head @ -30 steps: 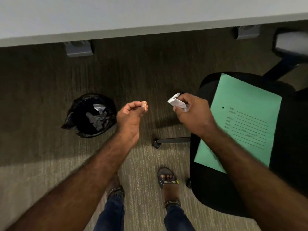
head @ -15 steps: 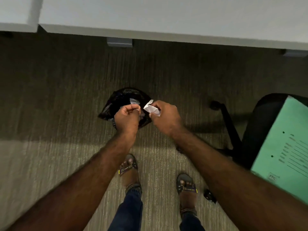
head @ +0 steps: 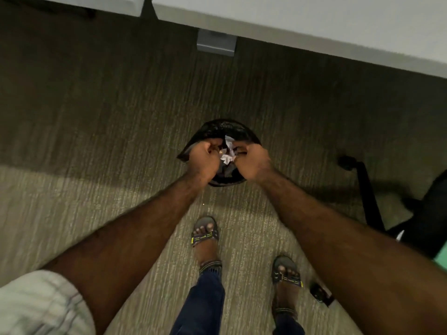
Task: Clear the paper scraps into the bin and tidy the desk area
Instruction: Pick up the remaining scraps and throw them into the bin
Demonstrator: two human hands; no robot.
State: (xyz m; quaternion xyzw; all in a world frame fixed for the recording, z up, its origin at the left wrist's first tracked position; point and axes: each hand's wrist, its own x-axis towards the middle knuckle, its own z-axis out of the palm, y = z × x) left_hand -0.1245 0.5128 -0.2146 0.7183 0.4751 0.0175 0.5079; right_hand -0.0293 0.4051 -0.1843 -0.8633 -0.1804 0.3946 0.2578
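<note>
**Both hands over the bin**

Your black-lined bin [head: 219, 131] sits on the ribbed carpet [head: 96, 117] and holds crumpled white paper scraps [head: 228, 153], wrinkled and irregular against the glossy liner. Your left hand [head: 203, 160] is curled into a loose fist above the rim; what it grips, you cannot tell. Your right hand [head: 252, 163] is likewise curled, fingers beside the scraps, contents hidden.

Single head-worn view, steeply down over both forearms onto carpet [head: 101, 122], bin [head: 225, 128] near centre.
</note>
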